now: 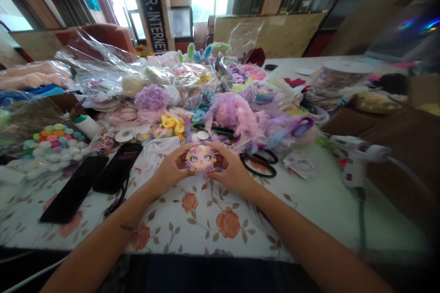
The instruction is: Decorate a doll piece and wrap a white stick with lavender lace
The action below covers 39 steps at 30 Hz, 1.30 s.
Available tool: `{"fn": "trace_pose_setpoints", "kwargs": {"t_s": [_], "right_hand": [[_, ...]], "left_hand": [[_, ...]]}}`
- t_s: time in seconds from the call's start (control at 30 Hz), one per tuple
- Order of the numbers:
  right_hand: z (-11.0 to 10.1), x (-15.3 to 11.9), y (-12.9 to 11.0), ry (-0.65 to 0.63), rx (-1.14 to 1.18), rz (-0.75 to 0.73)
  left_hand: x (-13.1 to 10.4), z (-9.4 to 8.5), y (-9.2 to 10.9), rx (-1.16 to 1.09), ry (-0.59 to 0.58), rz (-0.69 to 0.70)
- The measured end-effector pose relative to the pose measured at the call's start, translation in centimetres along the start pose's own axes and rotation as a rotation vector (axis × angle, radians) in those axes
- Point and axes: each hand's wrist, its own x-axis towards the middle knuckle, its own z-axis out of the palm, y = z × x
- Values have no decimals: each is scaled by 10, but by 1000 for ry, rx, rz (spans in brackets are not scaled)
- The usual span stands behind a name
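Above a rose-patterned tablecloth (192,233), near the table's front edge, we see a small decorated face piece (200,159) pinched between two bare hands. The left hand (173,165) grips one side and the right hand (232,167) the other, fingertips and thumbs closed on its rim, its large painted eyes turned toward us. Black-handled scissors (259,163) lie just beside the right hand; a white glue gun (355,160) sits farther right. To the left we find two dark phones (74,190) (the pair lie side by side) and a cluster of multicolored pompoms (57,144). Beyond the hands, pink and lilac ruffled trim (232,116), a purple pompom (151,97) and clear plastic bags (99,73) crowd the table, with a lettered dark banner (150,9) hanging behind.
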Motion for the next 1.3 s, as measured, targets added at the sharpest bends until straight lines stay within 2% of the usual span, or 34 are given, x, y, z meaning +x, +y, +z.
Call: {"fn": "trace_pose_setpoints", "kwargs": {"t_s": [0.2,0.47,0.6,0.7,0.8,1.0,1.3], "right_hand": [[3,1,4,51,8,-22],[4,-1,5,64,-86,-31],[6,-1,4,80,-23,-4],[6,1,3,79,149,33],[4,5,4,131,267,64],[4,6,5,154,279,50],[6,4,3,144,224,12]], "left_hand": [[-1,3,2,134,61,53],[-3,1,1,309,23,107],[-3,3,3,255,24,37],[-3,4,5,62,24,-43],[-2,3,7,-86,80,-26],[2,1,8,7,233,59],[2,0,11,105,241,78]]}}
